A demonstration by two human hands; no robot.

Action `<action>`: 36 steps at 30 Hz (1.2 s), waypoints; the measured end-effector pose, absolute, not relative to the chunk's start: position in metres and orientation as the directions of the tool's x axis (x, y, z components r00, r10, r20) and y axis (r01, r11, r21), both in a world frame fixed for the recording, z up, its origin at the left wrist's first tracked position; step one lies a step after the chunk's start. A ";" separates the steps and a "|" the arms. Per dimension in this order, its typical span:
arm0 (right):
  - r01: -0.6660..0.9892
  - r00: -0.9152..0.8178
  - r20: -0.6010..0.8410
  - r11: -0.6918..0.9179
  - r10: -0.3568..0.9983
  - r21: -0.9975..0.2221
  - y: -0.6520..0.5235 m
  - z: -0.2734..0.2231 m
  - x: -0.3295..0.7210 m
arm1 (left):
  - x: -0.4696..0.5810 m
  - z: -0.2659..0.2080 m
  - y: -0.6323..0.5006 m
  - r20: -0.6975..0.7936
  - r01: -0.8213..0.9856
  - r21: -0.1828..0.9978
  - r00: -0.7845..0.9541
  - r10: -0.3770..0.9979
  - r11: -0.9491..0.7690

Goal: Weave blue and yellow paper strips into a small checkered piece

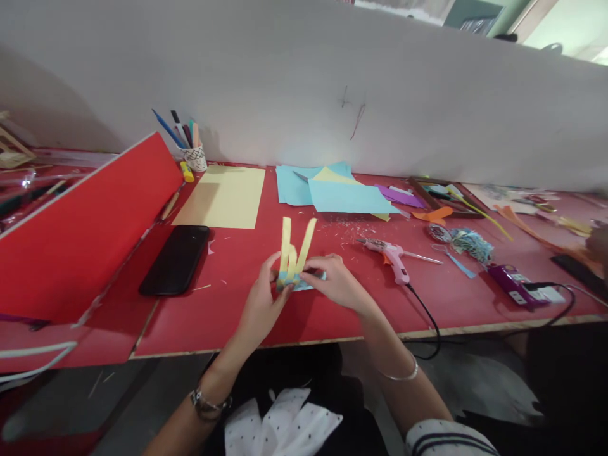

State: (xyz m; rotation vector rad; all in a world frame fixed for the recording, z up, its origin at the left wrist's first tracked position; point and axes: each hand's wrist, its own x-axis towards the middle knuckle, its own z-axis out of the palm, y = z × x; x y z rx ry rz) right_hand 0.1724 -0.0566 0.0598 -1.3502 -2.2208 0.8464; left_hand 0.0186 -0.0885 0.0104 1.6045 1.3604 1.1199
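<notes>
A small woven piece of yellow and blue paper strips (287,276) is held up over the red table between both hands. Several yellow strips (304,244) stick up from its top edge, and light blue paper shows at its right side. My left hand (265,294) grips its left end, thumb at the front and fingers behind. With thumb and fingers pinched together, my right hand (331,278) holds the right part of the same piece. Some fingertips are hidden behind the paper.
A pink glue gun (388,253) with a black cable lies right of my hands. A black phone (175,259) and a red board (95,221) are at the left. Yellow paper (223,196), blue sheets (351,197) and a pen cup (194,157) stand toward the wall.
</notes>
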 end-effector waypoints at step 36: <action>0.424 -0.283 -0.053 0.075 0.958 -0.902 -0.076 0.054 0.167 | 0.013 0.036 -0.081 -0.099 -0.038 0.994 -0.022 0.995 0.099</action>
